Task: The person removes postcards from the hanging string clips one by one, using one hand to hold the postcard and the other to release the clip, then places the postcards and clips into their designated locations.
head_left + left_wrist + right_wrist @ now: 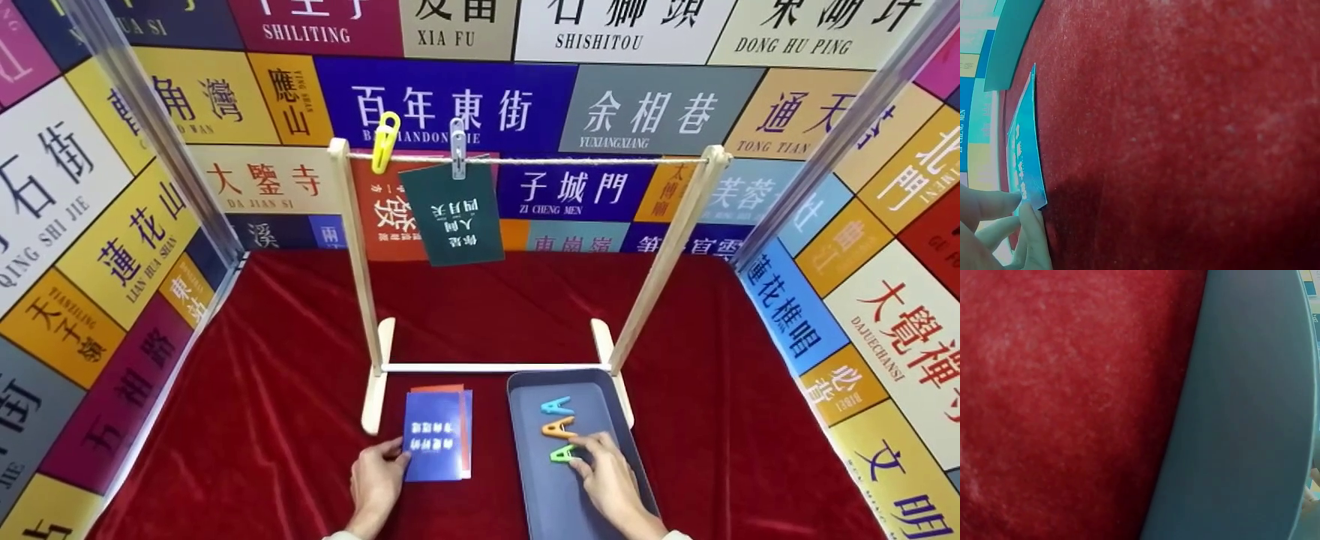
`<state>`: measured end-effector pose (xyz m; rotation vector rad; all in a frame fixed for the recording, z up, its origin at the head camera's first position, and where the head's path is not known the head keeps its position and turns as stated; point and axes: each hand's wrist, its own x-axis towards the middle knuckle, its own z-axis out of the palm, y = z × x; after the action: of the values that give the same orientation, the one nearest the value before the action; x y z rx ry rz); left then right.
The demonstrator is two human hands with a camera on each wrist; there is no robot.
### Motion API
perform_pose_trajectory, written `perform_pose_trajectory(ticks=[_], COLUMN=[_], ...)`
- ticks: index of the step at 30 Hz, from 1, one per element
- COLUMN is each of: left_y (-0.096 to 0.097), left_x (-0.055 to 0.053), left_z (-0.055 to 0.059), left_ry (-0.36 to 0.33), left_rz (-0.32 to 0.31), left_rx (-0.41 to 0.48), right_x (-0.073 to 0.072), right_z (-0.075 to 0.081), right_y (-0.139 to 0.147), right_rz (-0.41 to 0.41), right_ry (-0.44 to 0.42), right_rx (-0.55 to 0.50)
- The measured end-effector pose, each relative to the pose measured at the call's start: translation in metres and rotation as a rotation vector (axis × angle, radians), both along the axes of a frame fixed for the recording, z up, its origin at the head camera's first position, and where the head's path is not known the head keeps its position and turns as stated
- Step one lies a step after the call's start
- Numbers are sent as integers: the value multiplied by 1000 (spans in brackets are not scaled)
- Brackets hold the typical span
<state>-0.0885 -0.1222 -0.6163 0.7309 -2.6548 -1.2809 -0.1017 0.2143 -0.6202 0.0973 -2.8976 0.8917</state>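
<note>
My left hand point(377, 478) pinches the near left edge of a blue card point(433, 439) with white characters, thumb and finger at its border. That card lies on top of a small stack, with a red card point(466, 427) poking out beneath. In the left wrist view the fingertips point(1002, 205) meet at the corner of the blue card point(1027, 152). My right hand point(609, 476) reaches into a grey tray point(559, 510) and pinches the end of a green clothespin point(561, 454). An orange clothespin point(558, 427) and a blue clothespin point(556, 406) lie just beyond it.
A wooden rack point(362, 262) with a cord point(585, 161) stands behind. On the cord, a clear grey clothespin point(458, 154) holds a dark green card point(457, 214), and a yellow clothespin point(385, 142) sits farther left. Red cloth point(262, 390) covers the table; lettered panels point(652, 105) surround it.
</note>
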Motion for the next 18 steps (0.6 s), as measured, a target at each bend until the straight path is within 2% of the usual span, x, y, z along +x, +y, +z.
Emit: perform_pose_trajectory(ticks=[7, 12, 18], left_y=[-1, -3, -5], left_x=[0, 1, 2], left_z=[-2, -4, -1], left_ry=[17, 53, 56], left_rz=[-12, -19, -31], left_rx=[-6, 3, 82], right_x=[2, 3, 2], right_z=[-5, -5, -5], right_y=[0, 0, 0], right_rz=[1, -9, -32], right_ry=[44, 29, 23], right_rx=[-14, -30, -54])
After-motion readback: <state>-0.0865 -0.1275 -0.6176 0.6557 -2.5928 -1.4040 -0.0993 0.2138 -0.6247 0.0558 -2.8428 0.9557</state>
